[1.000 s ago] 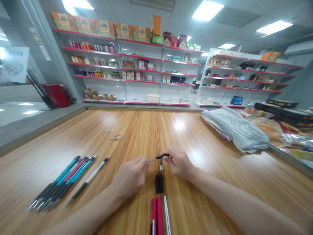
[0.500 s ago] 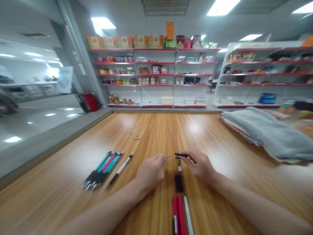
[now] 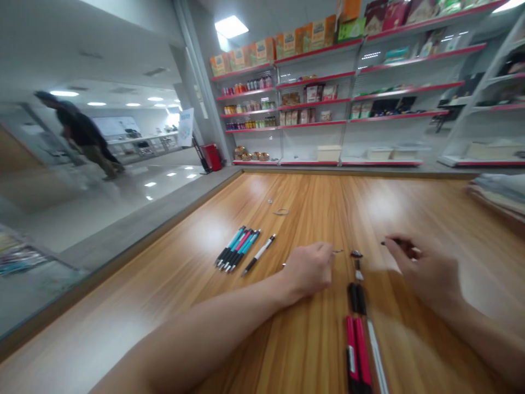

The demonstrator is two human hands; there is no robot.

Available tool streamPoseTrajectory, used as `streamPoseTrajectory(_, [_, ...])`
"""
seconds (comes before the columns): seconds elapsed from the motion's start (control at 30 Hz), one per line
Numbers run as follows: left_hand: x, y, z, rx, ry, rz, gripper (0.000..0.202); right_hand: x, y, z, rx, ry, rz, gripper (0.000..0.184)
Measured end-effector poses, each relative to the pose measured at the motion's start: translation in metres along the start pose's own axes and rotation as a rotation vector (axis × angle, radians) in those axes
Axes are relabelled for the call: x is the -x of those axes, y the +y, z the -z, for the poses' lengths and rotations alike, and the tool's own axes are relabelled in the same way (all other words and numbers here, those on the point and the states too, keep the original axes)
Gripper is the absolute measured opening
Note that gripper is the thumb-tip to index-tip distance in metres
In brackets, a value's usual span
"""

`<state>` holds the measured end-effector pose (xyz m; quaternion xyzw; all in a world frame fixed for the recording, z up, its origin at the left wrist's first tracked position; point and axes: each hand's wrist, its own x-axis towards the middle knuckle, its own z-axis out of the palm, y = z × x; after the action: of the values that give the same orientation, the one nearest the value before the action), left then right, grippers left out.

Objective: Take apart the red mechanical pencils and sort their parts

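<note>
My left hand [image 3: 309,272] is closed, with a small thin silvery piece [image 3: 337,250] sticking out of its fingertips. My right hand [image 3: 429,271], raised a little to the right, pinches a small black pen part [image 3: 396,241], mostly hidden by the fingers. Between the hands lies a column of pen parts: small dark pieces [image 3: 356,254], silvery tips [image 3: 359,269], black grips [image 3: 356,299], red barrels [image 3: 358,345] and thin white refills [image 3: 377,355]. Left of my left hand are a white-and-black pen [image 3: 258,255] and a row of teal and red pens [image 3: 238,249].
A thin ring-like loop [image 3: 281,212] and a tiny bit [image 3: 269,201] lie farther back on the wooden table [image 3: 320,197]. Folded cloths [image 3: 500,191] are at the right edge. Stocked shelves [image 3: 311,123] stand behind; a person [image 3: 84,131] walks at far left.
The view has swung left. My right hand has moved away to the right with the black part, widening the gap to my left hand. A person has come into view.
</note>
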<state>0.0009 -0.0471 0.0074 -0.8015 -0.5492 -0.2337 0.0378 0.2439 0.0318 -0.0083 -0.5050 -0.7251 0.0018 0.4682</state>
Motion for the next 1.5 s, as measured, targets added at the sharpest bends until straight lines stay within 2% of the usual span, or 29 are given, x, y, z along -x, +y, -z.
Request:
streamPoseTrajectory(0.13, [0.001,0.002,0.006,0.037,-0.022,-0.008,0.023,-0.001,-0.01,0.0,-0.008,-0.217,-0.062,0.02])
streamPoseTrajectory(0.2, [0.0,-0.001,0.006,0.053,-0.015,-0.005,0.024,0.0,-0.01,-0.004,-0.025,-0.278,-0.093,0.019])
streamPoseTrajectory(0.4, [0.002,-0.005,0.004,0.051,-0.028,0.001,0.025,0.002,-0.01,-0.006,-0.022,-0.293,-0.092,0.019])
streamPoseTrajectory(0.53, [0.002,-0.005,0.003,0.022,-0.043,-0.001,0.026,0.002,-0.014,-0.003,-0.104,-0.267,-0.051,0.02])
streamPoseTrajectory(0.83, [0.003,-0.008,0.0,0.034,-0.049,-0.014,0.026,0.004,-0.022,0.0,-0.287,-0.296,0.01,0.016])
streamPoseTrajectory(1.0, [0.002,-0.007,0.002,0.027,-0.063,-0.025,0.026,0.009,-0.026,0.005,-0.402,-0.421,0.182,0.014])
streamPoseTrajectory(1.1, [0.002,-0.007,0.003,0.018,-0.065,-0.029,0.026,0.011,-0.029,0.006,-0.459,-0.5,0.219,0.016])
streamPoseTrajectory(1.37, [0.003,-0.008,0.0,0.02,-0.068,-0.042,0.025,0.012,-0.029,0.006,-0.557,-0.56,0.124,0.02])
streamPoseTrajectory(1.5, [0.003,-0.008,0.001,0.016,-0.074,-0.041,0.025,0.01,-0.025,0.008,-0.673,-0.692,-0.013,0.026])
